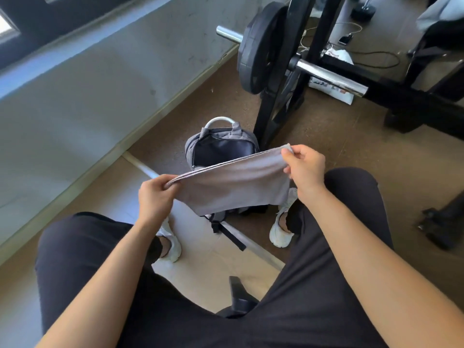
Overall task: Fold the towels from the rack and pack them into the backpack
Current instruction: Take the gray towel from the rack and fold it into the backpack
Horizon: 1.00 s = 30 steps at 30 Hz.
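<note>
The left hand (156, 194) is pinching one upper corner of a grey towel (233, 187), with the fingers curled over the folded edge. The right hand (305, 167) is pinching the other upper corner, thumb and fingers closed on the cloth, a little higher than the left. Between the two hands the towel is hanging stretched out, doubled over, and its lower edge is falling free above the floor.

Just behind and below the towel the backpack (221, 146) is standing on the floor between the person's feet, grey outside and dark inside. Its main compartment is standing open toward the camera, and the towel is covering its lower part. One strap is lying on the floor toward the person. The white shoes (281, 232) are resting on either side of it, and the knees in black trousers are filling the bottom of the view.

Further away a black rack (281, 96) is carrying a barbell (329, 74) with a dark weight plate (258, 49), close behind the backpack.
</note>
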Available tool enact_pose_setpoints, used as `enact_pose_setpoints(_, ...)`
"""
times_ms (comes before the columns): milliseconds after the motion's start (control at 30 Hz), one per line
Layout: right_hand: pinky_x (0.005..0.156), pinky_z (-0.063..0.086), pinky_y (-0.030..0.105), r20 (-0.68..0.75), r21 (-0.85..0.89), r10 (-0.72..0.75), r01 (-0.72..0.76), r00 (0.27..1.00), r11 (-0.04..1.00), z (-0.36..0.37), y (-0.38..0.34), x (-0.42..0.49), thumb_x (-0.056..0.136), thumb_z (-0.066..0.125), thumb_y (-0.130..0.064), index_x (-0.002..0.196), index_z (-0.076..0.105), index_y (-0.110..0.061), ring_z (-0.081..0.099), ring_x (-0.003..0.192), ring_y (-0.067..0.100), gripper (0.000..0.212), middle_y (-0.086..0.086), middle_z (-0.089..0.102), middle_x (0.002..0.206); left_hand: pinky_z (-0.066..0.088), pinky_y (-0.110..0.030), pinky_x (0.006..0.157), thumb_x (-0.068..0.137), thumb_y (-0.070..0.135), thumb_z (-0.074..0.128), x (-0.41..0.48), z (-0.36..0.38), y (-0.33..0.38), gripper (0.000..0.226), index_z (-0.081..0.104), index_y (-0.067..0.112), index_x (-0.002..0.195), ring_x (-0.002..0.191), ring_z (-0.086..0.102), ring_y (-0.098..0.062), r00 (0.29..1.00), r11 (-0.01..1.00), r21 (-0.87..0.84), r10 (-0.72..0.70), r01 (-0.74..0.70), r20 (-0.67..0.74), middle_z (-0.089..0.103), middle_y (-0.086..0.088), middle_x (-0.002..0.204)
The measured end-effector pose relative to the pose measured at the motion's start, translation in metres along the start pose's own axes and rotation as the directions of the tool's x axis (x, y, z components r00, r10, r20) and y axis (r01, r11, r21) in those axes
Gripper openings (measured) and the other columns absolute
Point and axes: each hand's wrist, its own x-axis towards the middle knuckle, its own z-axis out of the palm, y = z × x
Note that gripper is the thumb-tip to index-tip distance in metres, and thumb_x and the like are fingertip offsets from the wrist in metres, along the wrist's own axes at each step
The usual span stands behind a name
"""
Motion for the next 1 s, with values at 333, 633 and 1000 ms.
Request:
enact_pose_setpoints(333,0.074,0.049,0.034,0.140,-0.222,-0.021,0.052,0.990,0.974,0.005,0.005,0.000,0.100,0.057,-0.022,0.091,0.064,-0.009,0.059,0.080,0.018,0.017,0.009,0.065,0.086,0.029,-0.018,0.051,0.098,0.024,0.068,-0.001,-0.012,0.009,0.035,0.059,0.013,0.066,0.053,0.034,0.001,0.979,0.941,-0.331,0.007,-0.075,-0.201,0.043,0.019,0.050)
enact_pose_setpoints(633,0.080,0.055,0.044,0.136,-0.182,-0.012,0.037,0.991,0.983,0.011,0.013,0.000,0.097,0.061,-0.021,0.092,0.068,-0.013,0.066,0.087,0.025,0.011,0.007,0.069,0.085,0.030,-0.026,0.056,0.098,0.026,0.069,-0.002,-0.007,0.004,0.039,0.060,0.007,0.066,0.057,0.033,-0.006,0.989,0.939,-0.342,-0.020,-0.032,-0.148,0.041,0.014,0.058)
enact_pose_setpoints(1000,0.053,0.055,0.025,0.409,0.002,0.010,-0.012,0.913,1.000,0.029,0.001,-0.029,0.093,0.070,-0.013,0.093,0.070,-0.003,0.066,0.061,0.013,0.010,0.013,0.070,0.077,0.055,-0.031,0.053,0.098,0.020,0.069,-0.027,0.016,0.023,0.028,0.060,0.006,0.075,0.052,0.056,-0.016,0.975,0.926,-0.368,0.001,0.083,0.222,0.057,-0.003,0.059)
